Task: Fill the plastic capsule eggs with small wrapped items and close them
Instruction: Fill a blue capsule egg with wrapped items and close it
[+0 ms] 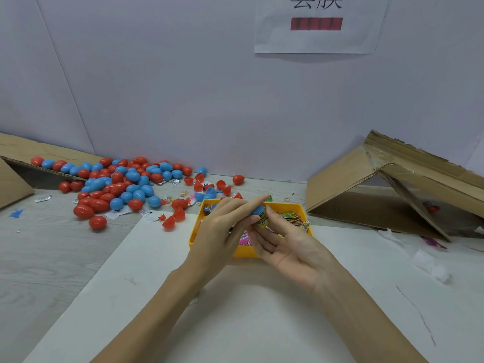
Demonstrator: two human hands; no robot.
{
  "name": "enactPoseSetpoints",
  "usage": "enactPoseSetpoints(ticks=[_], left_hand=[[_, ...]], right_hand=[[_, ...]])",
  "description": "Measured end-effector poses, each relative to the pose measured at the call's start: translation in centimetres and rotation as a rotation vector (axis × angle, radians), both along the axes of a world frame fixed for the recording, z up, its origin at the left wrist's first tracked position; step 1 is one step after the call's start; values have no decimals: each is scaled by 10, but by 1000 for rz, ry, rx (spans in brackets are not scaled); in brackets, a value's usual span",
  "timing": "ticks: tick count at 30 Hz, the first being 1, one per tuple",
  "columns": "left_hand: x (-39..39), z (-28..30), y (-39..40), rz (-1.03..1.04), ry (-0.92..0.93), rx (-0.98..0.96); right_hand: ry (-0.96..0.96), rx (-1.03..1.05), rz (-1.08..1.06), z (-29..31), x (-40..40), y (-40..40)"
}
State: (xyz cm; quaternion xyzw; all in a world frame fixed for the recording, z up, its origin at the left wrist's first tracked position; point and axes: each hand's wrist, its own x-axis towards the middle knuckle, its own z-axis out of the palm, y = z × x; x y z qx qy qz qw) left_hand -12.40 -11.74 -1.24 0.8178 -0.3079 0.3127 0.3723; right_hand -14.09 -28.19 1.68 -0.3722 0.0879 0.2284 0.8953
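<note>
Both hands meet above the yellow tray [195,233] in the middle of the table. My left hand [222,229] holds a blue egg half [258,210], its index finger stretched over the top. My right hand [285,244] pinches a small yellow wrapped item [262,220] against the rim of that blue half. More small wrapped packets [292,217] lie in the tray, partly hidden by my hands. A heap of red and blue capsule eggs [120,182] spreads over the table at the left, with several open halves [199,186] near the tray.
A tilted cardboard box [387,184] stands at the right, another cardboard piece [15,163] at the far left. A white sheet [235,310] covers the near table. Scraps of wrapper [429,265] lie at the right. A wall with a posted paper rises behind.
</note>
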Motion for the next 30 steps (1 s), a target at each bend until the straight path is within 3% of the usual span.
enactPoseSetpoints(ticks=[5,10,22,30], left_hand=[[-1,-1,0,19,7,19],[-5,1,-10,-88,133,-142],[-6,-3,-14,-77,98,-263],[-10,4,-12,-159,229,-231]], right_hand=[[10,5,10,0,-1,1],[11,0,13,1,-2,2],[69,43,29,-1,-4,4],[-75,-90,-20,-1,-2,-1]])
